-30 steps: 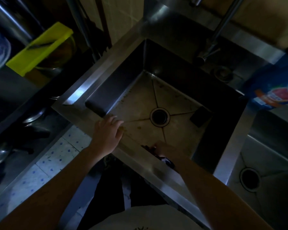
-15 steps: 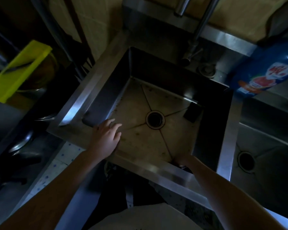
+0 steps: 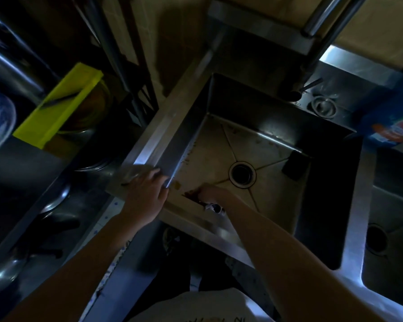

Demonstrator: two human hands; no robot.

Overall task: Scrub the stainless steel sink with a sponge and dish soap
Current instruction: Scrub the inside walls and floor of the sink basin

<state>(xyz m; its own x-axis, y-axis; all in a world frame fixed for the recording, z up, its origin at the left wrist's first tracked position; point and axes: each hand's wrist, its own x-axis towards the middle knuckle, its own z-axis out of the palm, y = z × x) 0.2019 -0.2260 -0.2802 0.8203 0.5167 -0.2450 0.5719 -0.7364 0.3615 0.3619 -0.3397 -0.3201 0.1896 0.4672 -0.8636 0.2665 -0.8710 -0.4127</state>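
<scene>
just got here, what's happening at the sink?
A person is cleaning the left basin of a double steel sink. The right hand is down on the basin floor near the front wall, over a reddish-brown smear; what it holds is too dark to tell. The left hand rests on the front-left rim. A dark block lies beyond the drain.

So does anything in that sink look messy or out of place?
Yes. The sink floor has brownish specks and smears along its left wall and by the right hand, near the drain. A dark rectangular block, perhaps a sponge, lies unused against the right wall. Nothing looks broken.
</scene>
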